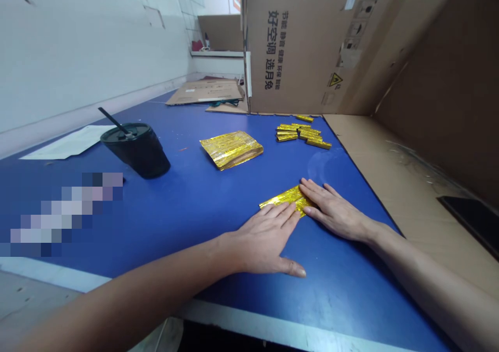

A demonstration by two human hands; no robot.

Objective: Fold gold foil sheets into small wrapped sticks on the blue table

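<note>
A folded strip of gold foil [286, 198] lies flat on the blue table [202, 206], between my two hands. My left hand [265, 240] rests palm down with its fingertips on the strip's near side. My right hand [333, 211] lies flat with its fingertips on the strip's right end, partly hiding it. Farther off lie a wider gold foil packet [231, 149] and a loose pile of several small gold foil bars [302, 134]. Neither hand touches these.
A black lidded cup with a straw [136, 149] stands left of the foil, near a white paper sheet [66, 142]. A printed cardboard box [296, 45] stands at the far edge. A cardboard sheet [405, 185] lines the table's right side.
</note>
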